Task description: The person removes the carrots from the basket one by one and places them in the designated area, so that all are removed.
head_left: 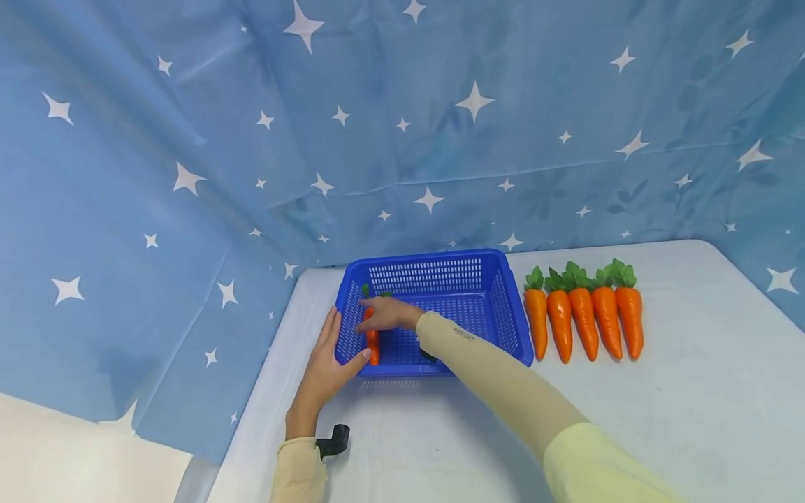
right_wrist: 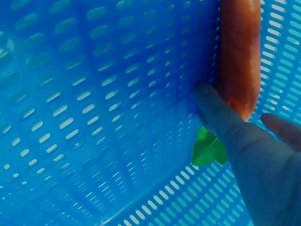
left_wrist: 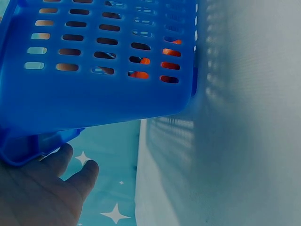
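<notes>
A blue plastic basket [head_left: 428, 370] with slotted walls stands on the white table. Inside it, along the left wall, lies an orange carrot [head_left: 373, 342] with green leaves [right_wrist: 209, 147]. My right hand [head_left: 388, 313] reaches over this carrot near its leafy end. In the right wrist view its fingers are extended and spread, one of them touching or very near the carrot; the contact is partly hidden. My left hand [head_left: 327, 370] rests at the basket's front left corner, thumb near the rim and straight fingers along the left side. The left wrist view shows the left fingers [left_wrist: 84, 176] extended beside the basket.
Several carrots [head_left: 583, 321] lie in a row to the right of the basket, leaves toward the back. A blue curtain with white stars [head_left: 440, 140] hangs behind and to the left of the white table [head_left: 704, 391].
</notes>
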`<control>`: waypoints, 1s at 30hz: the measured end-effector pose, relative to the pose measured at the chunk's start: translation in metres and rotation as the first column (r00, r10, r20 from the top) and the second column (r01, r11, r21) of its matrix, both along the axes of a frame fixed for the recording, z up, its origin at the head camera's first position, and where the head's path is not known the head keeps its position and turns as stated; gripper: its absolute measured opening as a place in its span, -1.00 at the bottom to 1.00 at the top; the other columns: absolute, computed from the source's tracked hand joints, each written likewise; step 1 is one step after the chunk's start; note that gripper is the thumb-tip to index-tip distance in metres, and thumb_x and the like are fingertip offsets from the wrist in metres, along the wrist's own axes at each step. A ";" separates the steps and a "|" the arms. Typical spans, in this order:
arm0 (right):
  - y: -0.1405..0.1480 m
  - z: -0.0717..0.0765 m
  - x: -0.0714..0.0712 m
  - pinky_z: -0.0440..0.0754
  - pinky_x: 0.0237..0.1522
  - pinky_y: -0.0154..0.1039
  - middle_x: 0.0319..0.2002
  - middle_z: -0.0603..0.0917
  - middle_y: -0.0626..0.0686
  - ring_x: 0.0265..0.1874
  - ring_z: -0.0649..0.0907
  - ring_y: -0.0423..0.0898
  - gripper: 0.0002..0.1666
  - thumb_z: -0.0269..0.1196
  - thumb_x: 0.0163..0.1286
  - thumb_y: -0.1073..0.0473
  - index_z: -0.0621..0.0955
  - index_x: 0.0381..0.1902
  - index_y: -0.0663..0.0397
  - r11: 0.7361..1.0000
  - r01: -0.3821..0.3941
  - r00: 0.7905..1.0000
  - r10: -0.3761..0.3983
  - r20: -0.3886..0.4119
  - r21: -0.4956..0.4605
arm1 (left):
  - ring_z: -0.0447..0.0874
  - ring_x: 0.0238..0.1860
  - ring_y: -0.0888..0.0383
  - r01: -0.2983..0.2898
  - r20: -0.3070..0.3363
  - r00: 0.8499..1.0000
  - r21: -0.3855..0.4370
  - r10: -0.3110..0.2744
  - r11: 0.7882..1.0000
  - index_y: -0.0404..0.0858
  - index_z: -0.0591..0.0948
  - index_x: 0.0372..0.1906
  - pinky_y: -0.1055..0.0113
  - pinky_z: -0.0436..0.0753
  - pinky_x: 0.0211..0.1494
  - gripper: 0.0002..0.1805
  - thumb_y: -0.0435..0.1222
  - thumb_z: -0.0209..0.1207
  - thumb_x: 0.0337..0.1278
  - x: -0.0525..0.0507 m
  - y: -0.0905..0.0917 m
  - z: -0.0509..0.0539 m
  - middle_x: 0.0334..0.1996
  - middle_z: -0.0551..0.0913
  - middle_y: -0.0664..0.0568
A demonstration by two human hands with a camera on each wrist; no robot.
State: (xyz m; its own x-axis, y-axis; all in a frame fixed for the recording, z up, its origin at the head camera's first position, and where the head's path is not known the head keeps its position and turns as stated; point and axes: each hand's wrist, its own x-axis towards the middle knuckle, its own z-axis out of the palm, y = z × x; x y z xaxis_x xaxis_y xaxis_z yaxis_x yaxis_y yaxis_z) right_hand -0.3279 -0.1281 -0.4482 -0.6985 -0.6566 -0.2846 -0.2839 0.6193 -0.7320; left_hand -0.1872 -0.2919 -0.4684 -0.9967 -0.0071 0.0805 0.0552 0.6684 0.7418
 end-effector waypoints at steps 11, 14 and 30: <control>-0.006 -0.002 0.004 0.40 0.49 0.15 0.50 0.49 0.23 0.43 0.52 0.17 -0.13 0.43 0.47 0.07 0.38 0.62 0.20 0.998 0.056 0.998 -0.056 0.015 0.008 | -0.08 0.71 -0.23 -0.003 -0.001 1.000 -0.010 0.003 1.000 -0.16 -0.07 0.78 -0.39 0.14 0.53 0.19 0.19 0.32 0.30 -0.001 0.000 0.000 0.77 -0.19 0.07; -0.007 -0.002 0.004 0.42 0.49 0.10 0.47 0.53 0.22 0.38 0.56 0.13 -0.13 0.45 0.44 0.11 0.40 0.61 0.21 0.998 0.049 0.999 -0.048 -0.022 0.027 | -0.06 0.70 -0.23 0.000 -0.007 1.000 -0.003 0.000 1.000 -0.18 -0.07 0.77 -0.37 0.15 0.54 0.19 0.17 0.32 0.30 -0.001 0.000 0.000 0.77 -0.19 0.05; -0.012 0.000 0.008 0.49 0.44 0.00 0.35 0.63 0.20 0.25 0.62 0.08 -0.10 0.55 0.31 0.17 0.48 0.55 0.18 0.992 0.078 0.991 -0.066 -0.118 0.100 | -0.06 0.70 -0.25 -0.005 0.002 1.000 0.013 0.005 1.000 -0.17 -0.07 0.78 -0.36 0.18 0.53 0.20 0.18 0.33 0.29 -0.002 0.000 0.000 0.77 -0.19 0.03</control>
